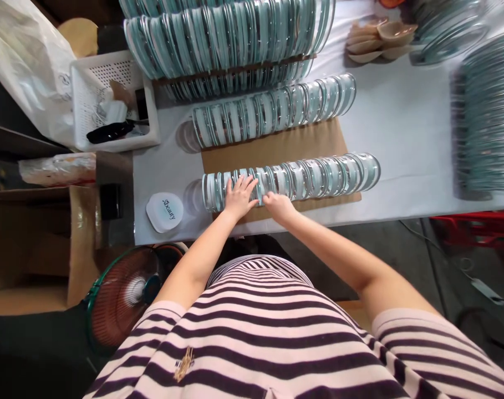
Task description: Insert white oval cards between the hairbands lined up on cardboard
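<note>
A long row of round, clear bluish glass pieces [318, 176], perhaps lids, lies packed face to face on brown cardboard [272, 149]. My left hand [238, 198] rests on the row's left part, fingers spread over the glass edges. Beside it, my right hand [278, 206] is closed at the near side of the row; whatever its fingers pinch, if anything, is hidden. Behind runs a second similar row [276, 108] on the same cardboard. A white rounded item [164, 212] with printed lettering lies left of the near row.
More glass rows [230, 39] are stacked at the back, and another stack [493, 116] stands at the right. A white plastic basket [116, 145], brown bowl-like pieces [380, 39], a cardboard box [31, 244] and a fan [125, 293] surround the workspace.
</note>
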Tool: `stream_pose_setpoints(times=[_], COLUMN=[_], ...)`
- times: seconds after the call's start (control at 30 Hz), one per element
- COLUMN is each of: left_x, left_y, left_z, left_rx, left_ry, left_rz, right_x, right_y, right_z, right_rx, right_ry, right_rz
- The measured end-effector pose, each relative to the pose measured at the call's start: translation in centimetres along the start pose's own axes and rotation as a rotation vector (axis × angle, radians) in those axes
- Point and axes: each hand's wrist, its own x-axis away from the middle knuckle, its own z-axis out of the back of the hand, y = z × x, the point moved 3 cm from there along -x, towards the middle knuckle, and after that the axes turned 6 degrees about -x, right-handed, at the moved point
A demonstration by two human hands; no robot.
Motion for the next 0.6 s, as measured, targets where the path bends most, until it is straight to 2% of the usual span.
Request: stream_pose_setpoints(times=[0.1, 0.17, 0.2, 0.27, 0.37, 0.47, 0.53, 0.6], left_x=[0.3, 0.5, 0.5, 0.2, -1.2, -3.1, -4.0, -4.4], left_y=[0.1, 0.3, 0.5, 1.2, 2.9, 4.4, 4.8, 4.8], left_z=[0.1, 0.3, 0.4, 0.8, 1.1, 0.7, 0.2, -0.2], left_rx=[-0.001, -0.006, -0.006, 0.000, 0.004, -0.007, -0.010, -0.013], left_ry=[0.001, -0.010, -0.017, -0.027, -0.027, -0.057, -0.079, -0.089], left_rz=[0.008, 0.022, 0.030, 0.033, -0.025, -0.092, -0.109, -0.106], right_x=[2.4, 3.0, 3.0, 2.4, -0.3, -5.2, -8.4, -10.7], right_y=[-0.6, -0.4, 0.1, 1.9, 5.9, 8.4, 8.5, 7.7], right_z=[-3.8, -4.7, -4.5, -2.4, 2.9, 7.1, 8.6, 9.2], right_rx=[-0.027, -0.047, -0.059, -0.087, -0.077, -0.045, -0.044, -0.005], right_ry=[-0.003, -0.001, 0.009, 0.083, 0.166, -0.010, -0.129, -0.227], right_rz=[-0.043, -0.072, -0.083, -0.128, -0.259, -0.262, -0.222, -0.151])
